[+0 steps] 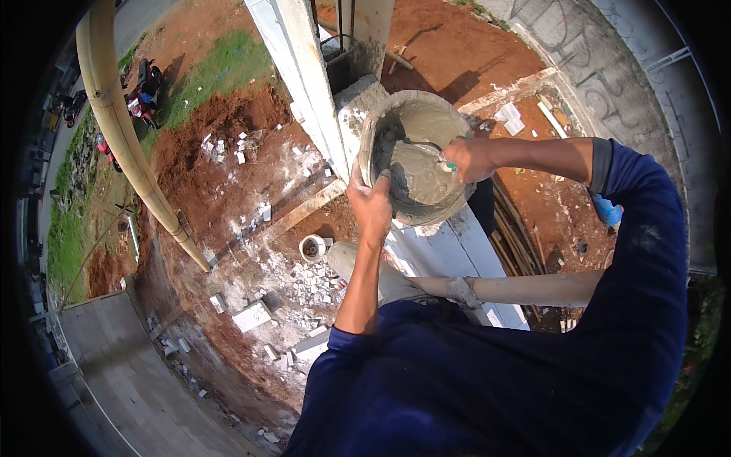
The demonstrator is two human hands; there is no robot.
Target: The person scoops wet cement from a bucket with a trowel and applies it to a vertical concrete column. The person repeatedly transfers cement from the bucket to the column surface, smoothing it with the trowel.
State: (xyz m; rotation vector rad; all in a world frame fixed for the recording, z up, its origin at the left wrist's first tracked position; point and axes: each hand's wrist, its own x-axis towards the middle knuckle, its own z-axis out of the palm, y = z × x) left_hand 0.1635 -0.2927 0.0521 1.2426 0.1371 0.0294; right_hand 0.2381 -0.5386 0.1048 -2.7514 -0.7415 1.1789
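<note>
A round bucket (370, 126) sits on top of a white block wall in front of me, with wet grey mortar (419, 177) inside. My left hand (371, 199) is closed on the bucket's near left rim, thumb on top. Over the bucket's right side, my right hand (468, 158) is closed round the handle of a trowel (451, 166), of which a bit of green shows. The trowel's dark metal neck curves into the bucket, and its blade is hard to make out against the mortar.
A concrete column with bars (371, 38) rises just beyond the bucket. A bamboo pole (129, 137) stands at left, and another (533, 290) crosses beside my body. Far below on red soil lie broken white blocks (252, 315) and a small white pail (312, 248).
</note>
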